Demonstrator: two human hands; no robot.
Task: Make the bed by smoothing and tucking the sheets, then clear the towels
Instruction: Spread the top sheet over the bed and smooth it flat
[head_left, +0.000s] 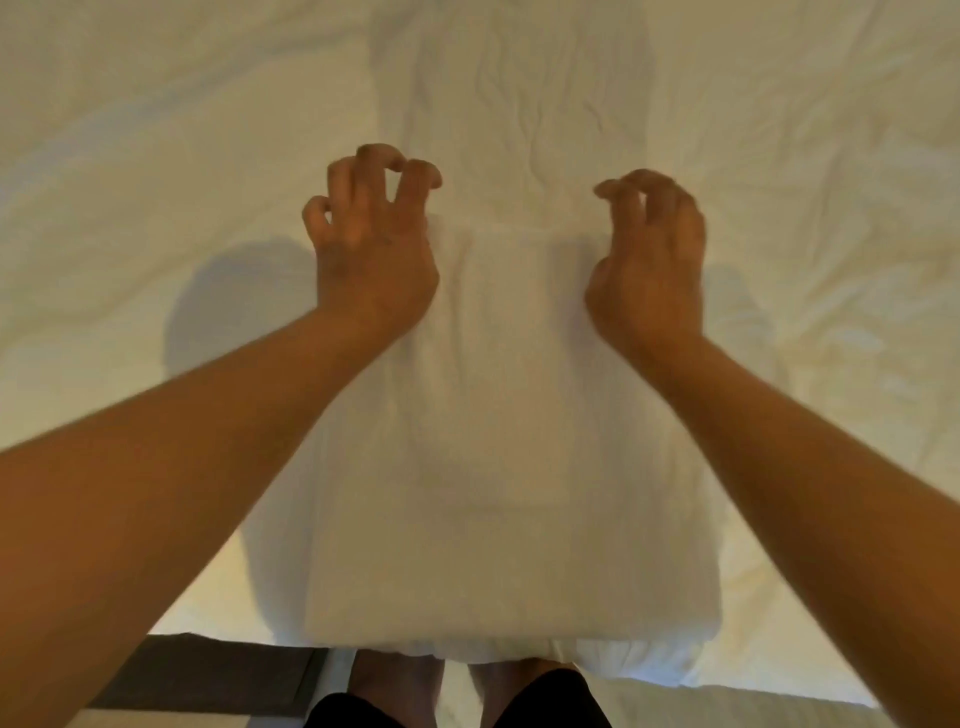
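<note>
A folded white towel (498, 467) lies on the bed's white sheet (156, 156), reaching from the near edge toward the middle. My left hand (371, 244) hovers over the towel's far left corner with its fingers curled and spread, holding nothing. My right hand (652, 260) is over the far right corner, fingers likewise bent and apart, its heel close to the towel. The sheet beyond the hands is wrinkled, with creases running away from the towel.
The bed's near edge (218, 631) crosses the bottom of the view. Below it I see dark flooring (208, 675) at the lower left and my legs in black shorts (457, 701) against the bed.
</note>
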